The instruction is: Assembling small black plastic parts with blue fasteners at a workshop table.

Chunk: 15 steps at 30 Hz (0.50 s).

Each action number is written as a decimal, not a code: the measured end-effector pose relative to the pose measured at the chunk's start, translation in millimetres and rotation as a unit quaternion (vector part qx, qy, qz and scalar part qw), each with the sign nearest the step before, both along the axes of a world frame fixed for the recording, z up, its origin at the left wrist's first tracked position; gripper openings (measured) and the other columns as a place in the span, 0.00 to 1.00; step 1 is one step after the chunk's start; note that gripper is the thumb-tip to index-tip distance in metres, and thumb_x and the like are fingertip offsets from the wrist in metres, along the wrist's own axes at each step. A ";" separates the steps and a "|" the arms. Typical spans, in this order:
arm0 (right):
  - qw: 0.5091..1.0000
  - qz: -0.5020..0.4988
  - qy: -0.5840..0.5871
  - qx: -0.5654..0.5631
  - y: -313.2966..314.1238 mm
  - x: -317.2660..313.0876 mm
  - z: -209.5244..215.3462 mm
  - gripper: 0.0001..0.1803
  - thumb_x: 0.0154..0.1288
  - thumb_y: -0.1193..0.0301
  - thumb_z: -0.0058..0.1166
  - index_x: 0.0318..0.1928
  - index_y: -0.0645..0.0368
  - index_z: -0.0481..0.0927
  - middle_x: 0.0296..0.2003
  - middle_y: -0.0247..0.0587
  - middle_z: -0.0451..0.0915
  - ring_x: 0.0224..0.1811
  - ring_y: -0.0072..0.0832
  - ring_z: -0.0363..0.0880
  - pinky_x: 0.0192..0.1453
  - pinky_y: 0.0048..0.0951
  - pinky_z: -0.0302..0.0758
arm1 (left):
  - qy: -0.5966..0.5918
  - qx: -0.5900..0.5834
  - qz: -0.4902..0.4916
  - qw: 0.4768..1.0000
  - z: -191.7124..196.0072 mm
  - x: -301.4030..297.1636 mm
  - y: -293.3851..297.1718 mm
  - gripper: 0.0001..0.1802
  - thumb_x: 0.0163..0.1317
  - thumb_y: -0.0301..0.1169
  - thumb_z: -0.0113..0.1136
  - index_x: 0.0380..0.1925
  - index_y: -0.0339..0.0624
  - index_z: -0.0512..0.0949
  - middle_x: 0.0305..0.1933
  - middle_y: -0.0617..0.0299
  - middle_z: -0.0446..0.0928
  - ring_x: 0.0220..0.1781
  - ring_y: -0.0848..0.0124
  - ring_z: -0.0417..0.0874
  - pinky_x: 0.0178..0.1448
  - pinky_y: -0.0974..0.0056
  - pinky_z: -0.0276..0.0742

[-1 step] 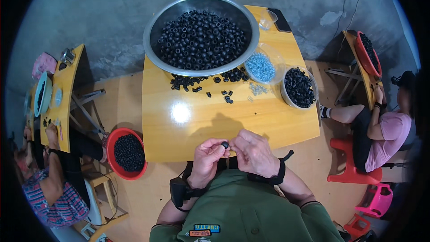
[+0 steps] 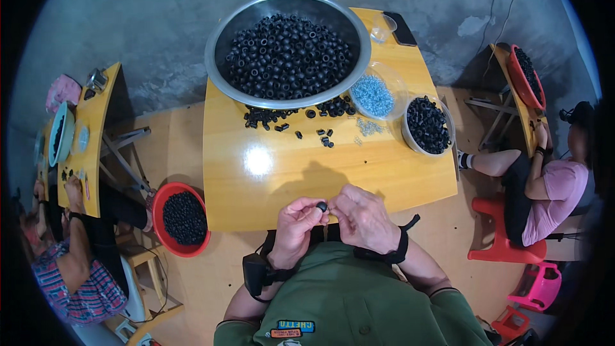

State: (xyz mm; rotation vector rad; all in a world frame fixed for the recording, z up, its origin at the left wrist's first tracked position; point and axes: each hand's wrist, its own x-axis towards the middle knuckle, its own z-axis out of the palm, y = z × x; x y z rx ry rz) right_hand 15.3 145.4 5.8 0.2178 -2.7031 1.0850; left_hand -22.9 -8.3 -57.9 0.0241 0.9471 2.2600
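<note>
The left hand [image 2: 296, 223] pinched one small black ring [image 2: 321, 206] between its fingertips at the near table edge, while the right hand [image 2: 366, 218] closed its fingers narrowly just beside it, seemingly fitting something too small to make out, so the step looked like assembly of a single piece. Beyond the fingers stood one big steel basin [image 2: 218, 38] heaped with uncountable black rings, about a dozen loose rings [image 2: 323, 136], one clear dish of bluish bits [image 2: 373, 96] and one white bowl [image 2: 405, 129] of black pieces; the next move would call for a steady, aligned press.
</note>
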 end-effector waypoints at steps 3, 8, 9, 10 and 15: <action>0.999 -0.010 0.031 -0.015 -2.0 -0.1 2.2 0.07 0.46 0.83 0.55 0.27 0.59 0.75 0.20 0.38 0.68 0.16 0.31 0.68 0.18 0.29 0.64 | 0.018 -0.015 0.007 1.000 0.7 1.2 -0.7 0.10 0.57 0.22 0.55 0.39 0.31 0.75 0.34 0.56 0.78 0.32 0.72 0.78 0.41 0.70 0.75; 0.998 -0.037 0.028 -0.039 -5.1 2.7 3.1 0.06 0.47 0.81 0.57 0.26 0.59 0.75 0.20 0.36 0.68 0.15 0.29 0.67 0.17 0.28 0.64 | -0.010 0.024 -0.014 1.000 -5.3 6.4 -1.8 0.10 0.58 0.23 0.55 0.39 0.32 0.75 0.34 0.56 0.78 0.32 0.72 0.78 0.40 0.70 0.74; 0.998 -0.031 0.025 -0.043 -5.0 4.6 2.4 0.07 0.47 0.81 0.56 0.27 0.59 0.74 0.21 0.38 0.68 0.19 0.32 0.69 0.21 0.29 0.66 | -0.039 0.054 -0.018 0.998 -7.3 7.9 -0.7 0.10 0.58 0.24 0.55 0.39 0.32 0.75 0.34 0.56 0.78 0.32 0.72 0.78 0.40 0.70 0.74; 0.998 -0.025 0.021 -0.046 -5.2 6.3 1.6 0.08 0.46 0.80 0.56 0.29 0.60 0.73 0.22 0.40 0.67 0.22 0.36 0.71 0.24 0.31 0.69 | -0.038 0.055 -0.017 0.998 -8.1 8.2 1.0 0.10 0.58 0.24 0.55 0.39 0.32 0.75 0.34 0.56 0.78 0.32 0.72 0.78 0.40 0.70 0.74; 0.995 -0.052 0.052 -0.063 -8.1 12.0 -6.5 0.08 0.46 0.79 0.58 0.30 0.59 0.75 0.23 0.39 0.68 0.22 0.34 0.71 0.24 0.29 0.69 | -0.148 0.143 -0.005 0.979 -3.7 10.2 8.7 0.09 0.60 0.28 0.53 0.38 0.35 0.76 0.37 0.59 0.77 0.38 0.71 0.76 0.47 0.67 0.72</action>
